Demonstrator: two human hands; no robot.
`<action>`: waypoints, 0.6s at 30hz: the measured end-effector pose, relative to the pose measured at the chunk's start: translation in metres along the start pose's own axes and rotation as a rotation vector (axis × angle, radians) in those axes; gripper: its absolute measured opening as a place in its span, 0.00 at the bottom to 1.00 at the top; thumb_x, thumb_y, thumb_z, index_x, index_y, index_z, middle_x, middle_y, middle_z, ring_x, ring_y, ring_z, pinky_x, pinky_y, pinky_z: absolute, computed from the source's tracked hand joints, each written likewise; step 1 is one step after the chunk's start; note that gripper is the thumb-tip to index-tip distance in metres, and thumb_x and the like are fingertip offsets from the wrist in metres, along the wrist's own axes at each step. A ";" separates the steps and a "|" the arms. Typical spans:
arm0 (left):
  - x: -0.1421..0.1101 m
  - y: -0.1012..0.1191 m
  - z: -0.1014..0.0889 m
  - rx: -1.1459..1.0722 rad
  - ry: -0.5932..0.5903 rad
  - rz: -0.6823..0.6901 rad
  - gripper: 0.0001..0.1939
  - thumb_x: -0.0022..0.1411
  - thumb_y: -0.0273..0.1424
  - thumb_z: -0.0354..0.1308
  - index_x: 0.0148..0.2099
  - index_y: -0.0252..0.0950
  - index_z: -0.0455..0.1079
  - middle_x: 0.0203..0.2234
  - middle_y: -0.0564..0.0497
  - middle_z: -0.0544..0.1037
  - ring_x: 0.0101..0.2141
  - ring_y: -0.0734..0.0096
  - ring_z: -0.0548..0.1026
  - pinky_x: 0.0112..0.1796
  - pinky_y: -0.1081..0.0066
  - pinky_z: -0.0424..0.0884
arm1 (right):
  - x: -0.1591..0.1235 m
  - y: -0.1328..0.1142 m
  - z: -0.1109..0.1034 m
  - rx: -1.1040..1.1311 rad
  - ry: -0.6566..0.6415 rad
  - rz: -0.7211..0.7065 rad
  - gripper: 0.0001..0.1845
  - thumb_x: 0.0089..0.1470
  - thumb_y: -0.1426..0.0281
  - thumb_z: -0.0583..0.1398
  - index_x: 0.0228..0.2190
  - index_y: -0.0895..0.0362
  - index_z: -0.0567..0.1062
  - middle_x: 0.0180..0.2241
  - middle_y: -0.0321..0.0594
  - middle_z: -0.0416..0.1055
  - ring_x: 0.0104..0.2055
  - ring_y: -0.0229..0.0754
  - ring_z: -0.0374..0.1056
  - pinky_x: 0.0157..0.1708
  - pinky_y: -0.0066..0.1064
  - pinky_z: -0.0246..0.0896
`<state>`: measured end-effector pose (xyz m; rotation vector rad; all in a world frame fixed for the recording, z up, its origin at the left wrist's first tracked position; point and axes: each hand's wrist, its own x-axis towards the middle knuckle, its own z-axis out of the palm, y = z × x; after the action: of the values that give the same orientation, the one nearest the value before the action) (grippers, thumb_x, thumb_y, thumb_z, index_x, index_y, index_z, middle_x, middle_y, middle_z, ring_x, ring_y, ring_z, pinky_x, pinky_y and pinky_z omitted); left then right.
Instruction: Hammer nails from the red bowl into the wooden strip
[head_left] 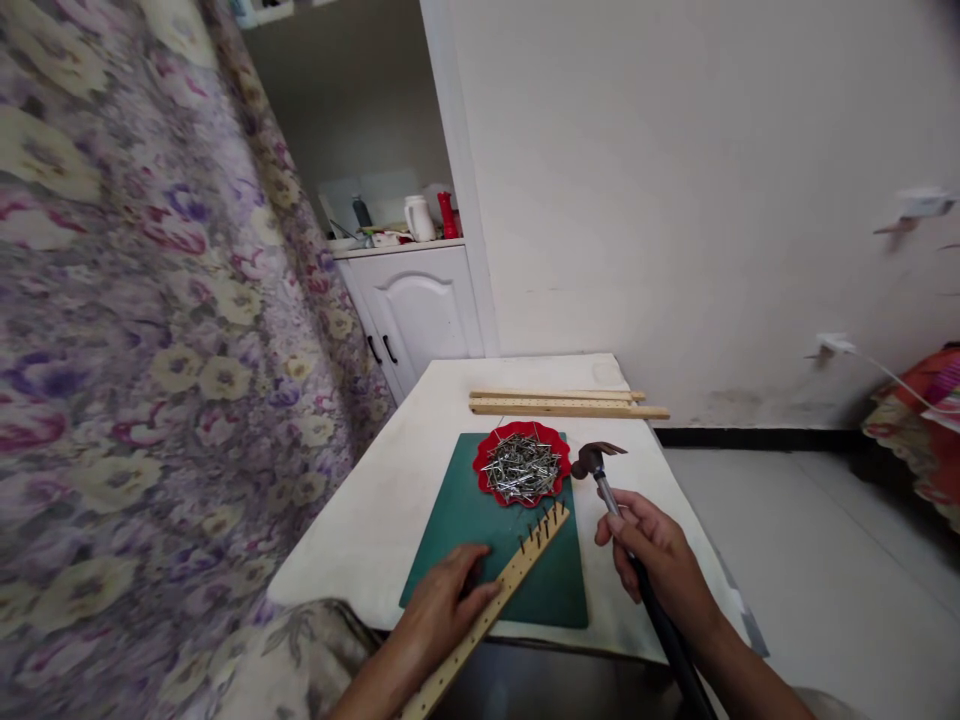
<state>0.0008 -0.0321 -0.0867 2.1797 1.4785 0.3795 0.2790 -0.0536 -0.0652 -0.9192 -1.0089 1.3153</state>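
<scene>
A claw hammer (610,497) with a metal neck and dark grip is in my right hand (660,555), its head raised above the table near the red dish. My left hand (442,605) is closed at a wooden strip (510,580), with the thumb on its edge and the fingers curled over the green mat (442,530). Small holes run along this strip, which slants across the mat and past the table's front edge. Several nails (541,527) stand upright in its far end. Beyond it, a red scalloped dish (484,480) holds a heap of loose nails (525,465).
More wooden strips (555,407) lie across the back of the white table (360,540). A floral curtain (150,360) hangs at the left. Behind are a white cabinet (424,305) and the wall; a cabled plug (836,343) is at the right.
</scene>
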 end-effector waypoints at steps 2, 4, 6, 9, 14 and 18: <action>-0.024 -0.004 0.005 0.076 -0.008 -0.112 0.26 0.53 0.39 0.58 0.55 0.39 0.64 0.50 0.43 0.70 0.48 0.58 0.70 0.47 0.65 0.66 | 0.000 -0.001 -0.001 -0.002 0.004 -0.007 0.19 0.53 0.59 0.59 0.43 0.57 0.66 0.28 0.34 0.68 0.11 0.27 0.54 0.07 0.20 0.50; -0.040 -0.004 0.011 0.125 -0.014 -0.189 0.28 0.51 0.32 0.59 0.56 0.40 0.62 0.53 0.45 0.67 0.49 0.60 0.69 0.48 0.67 0.66 | 0.000 -0.001 -0.002 -0.004 0.010 -0.019 0.18 0.53 0.60 0.59 0.43 0.57 0.66 0.28 0.34 0.68 0.11 0.27 0.54 0.07 0.20 0.50; -0.047 -0.001 0.016 0.153 -0.037 -0.201 0.24 0.52 0.28 0.55 0.54 0.42 0.63 0.50 0.47 0.68 0.47 0.64 0.71 0.45 0.70 0.66 | 0.000 -0.001 -0.002 -0.007 0.013 -0.027 0.18 0.53 0.61 0.59 0.43 0.58 0.66 0.28 0.34 0.69 0.12 0.27 0.54 0.07 0.20 0.51; -0.043 0.005 0.015 0.199 -0.081 -0.181 0.20 0.55 0.27 0.51 0.50 0.43 0.65 0.45 0.49 0.70 0.44 0.68 0.72 0.42 0.73 0.66 | 0.001 0.001 -0.003 -0.001 0.017 -0.019 0.20 0.52 0.60 0.60 0.42 0.58 0.67 0.27 0.34 0.69 0.12 0.27 0.54 0.07 0.21 0.50; -0.028 0.007 -0.001 0.290 -0.080 -0.179 0.18 0.56 0.28 0.50 0.49 0.44 0.66 0.43 0.51 0.71 0.42 0.68 0.72 0.38 0.75 0.65 | 0.002 0.000 -0.004 0.002 0.032 -0.010 0.21 0.49 0.58 0.61 0.42 0.58 0.68 0.27 0.34 0.69 0.11 0.27 0.54 0.06 0.21 0.50; -0.016 0.007 -0.014 0.331 -0.082 -0.158 0.18 0.55 0.27 0.50 0.48 0.47 0.67 0.41 0.53 0.71 0.42 0.69 0.71 0.37 0.75 0.64 | 0.002 -0.001 -0.004 -0.001 0.037 -0.017 0.20 0.51 0.59 0.60 0.42 0.58 0.67 0.27 0.34 0.69 0.12 0.27 0.54 0.07 0.21 0.51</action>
<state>-0.0063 -0.0453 -0.0702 2.2703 1.7548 -0.0109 0.2831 -0.0518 -0.0653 -0.9303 -0.9871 1.2790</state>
